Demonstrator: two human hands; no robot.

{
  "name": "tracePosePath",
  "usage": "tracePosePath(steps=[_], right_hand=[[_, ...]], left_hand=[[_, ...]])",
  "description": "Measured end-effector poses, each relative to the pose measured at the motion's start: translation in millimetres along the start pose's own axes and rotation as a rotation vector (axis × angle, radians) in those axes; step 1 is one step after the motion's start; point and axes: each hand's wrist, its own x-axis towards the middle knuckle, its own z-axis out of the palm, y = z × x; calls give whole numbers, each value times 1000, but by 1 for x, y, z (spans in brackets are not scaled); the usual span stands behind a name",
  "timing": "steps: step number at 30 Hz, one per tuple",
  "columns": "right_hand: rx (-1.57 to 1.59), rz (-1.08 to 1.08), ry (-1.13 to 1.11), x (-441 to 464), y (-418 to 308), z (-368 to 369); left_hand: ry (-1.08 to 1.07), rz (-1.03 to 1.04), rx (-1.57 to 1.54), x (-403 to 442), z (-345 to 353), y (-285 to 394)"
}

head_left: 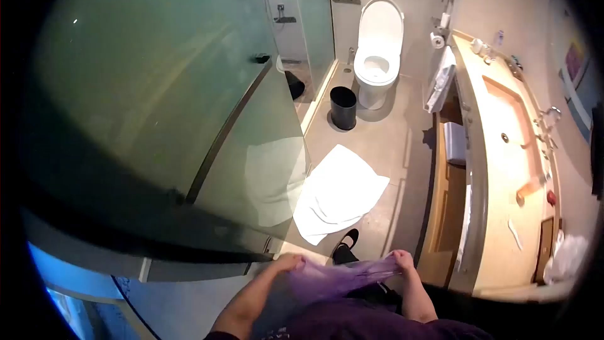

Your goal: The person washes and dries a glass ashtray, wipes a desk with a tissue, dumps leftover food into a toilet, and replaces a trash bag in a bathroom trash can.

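A thin, see-through purple plastic bag (343, 277) is stretched sideways between my two hands, in front of my body. My left hand (290, 262) is closed on its left edge, close to the glass door's lower end. The opposite edge is gripped by my right hand (401, 260), near the vanity cabinet. Below and beyond the bag, one black shoe (350, 238) shows on the floor. A crumpled white towel (340, 195) lies on the floor just ahead of it.
A black bin (343, 108) stands before the toilet (376, 66), whose lid is up. The glass shower door (251, 151) stands at the left. Along the right runs a vanity counter (497, 233) with a sink (503, 113). A white plastic bag (566, 258) sits at its near end.
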Motion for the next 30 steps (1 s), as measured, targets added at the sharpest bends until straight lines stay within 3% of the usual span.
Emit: tracePosePath(steps=[1, 2, 6, 8, 11, 13, 15, 19, 22, 23, 25, 28, 30], right_hand=[[83, -8, 77, 29, -6, -4], [30, -316, 209, 73, -6, -12], [-25, -172, 520, 93, -196, -103], [-119, -385, 808, 106, -245, -132], [247, -602, 481, 101, -319, -155], [230, -631, -225, 119, -338, -147], [-69, -581, -508, 175, -323, -120], [-88, -457, -481, 255, -365, -85], [-51, -380, -464, 317, -394, -82], [-49, -358, -450, 341, -407, -81], [-50, -317, -437, 395, -439, -75], [-71, -262, -429, 474, -492, -66], [-86, -225, -428, 523, -520, -57]], left_hand=[[84, 14, 76, 20, -22, 25], [190, 29, 96, 40, -44, 58], [356, 195, 119, 76, -121, 237], [386, 289, 102, 88, -139, 308], [319, 398, -76, 111, -147, 384], [299, 475, -42, 136, -148, 420], [296, 583, 5, 155, -149, 455], [205, 693, -34, 184, -176, 507], [-66, 709, -138, 223, -215, 542], [-110, 854, -223, 246, -215, 548], [-420, 825, -324, 262, -261, 582], [-582, 1021, -599, 310, -339, 613], [-533, 851, -596, 344, -419, 625]])
